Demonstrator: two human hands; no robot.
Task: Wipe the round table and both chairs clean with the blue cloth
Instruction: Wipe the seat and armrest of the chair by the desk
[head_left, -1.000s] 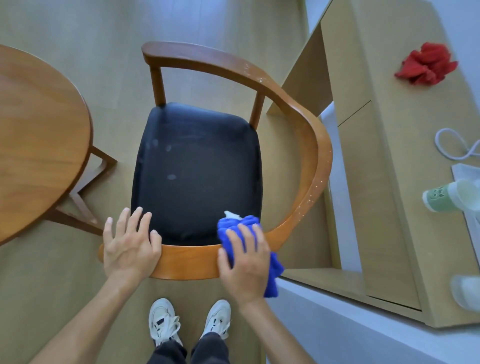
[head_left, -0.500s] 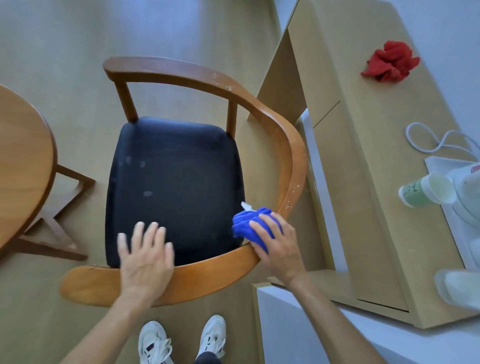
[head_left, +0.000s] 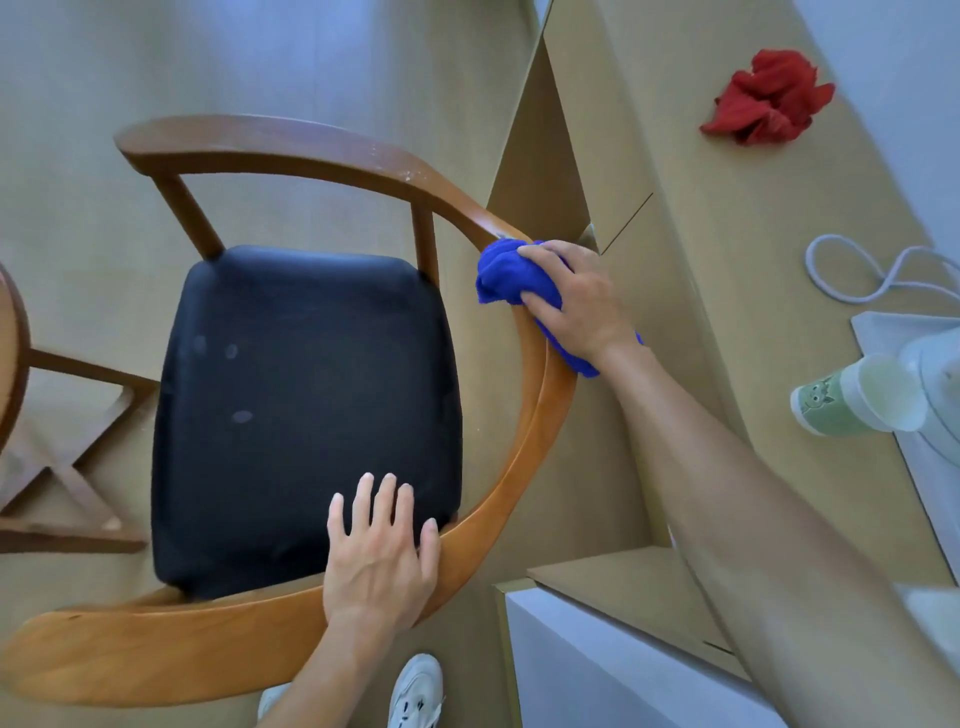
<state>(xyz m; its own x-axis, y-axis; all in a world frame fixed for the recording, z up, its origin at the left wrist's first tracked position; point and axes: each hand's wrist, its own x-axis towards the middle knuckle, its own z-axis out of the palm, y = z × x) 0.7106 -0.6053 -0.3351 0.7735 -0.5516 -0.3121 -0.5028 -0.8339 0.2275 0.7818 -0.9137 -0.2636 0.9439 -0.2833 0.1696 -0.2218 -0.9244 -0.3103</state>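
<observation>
Right hand (head_left: 576, 301) presses blue cloth (head_left: 506, 273) on chair (head_left: 545, 395) rail beside cabinet (head_left: 675, 291).

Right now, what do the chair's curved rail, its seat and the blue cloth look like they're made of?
Curved rail: looks like wood, smooth semi-gloss finish; grain and light sheen show.
Seat: black padded upholstery, probably leather or vinyl; soft sheen with pale smudges.
Blue cloth: soft, fuzzy fabric, possibly microfibre; it bunches under the right hand.

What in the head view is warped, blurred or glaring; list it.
Head view: wide-angle bending curves the cabinet edges and stretches the right arm; the cup and white objects at the right edge are soft; pale sheen lies on the floor at top; the blue cloth, chair and both hands stay sharp.
</observation>
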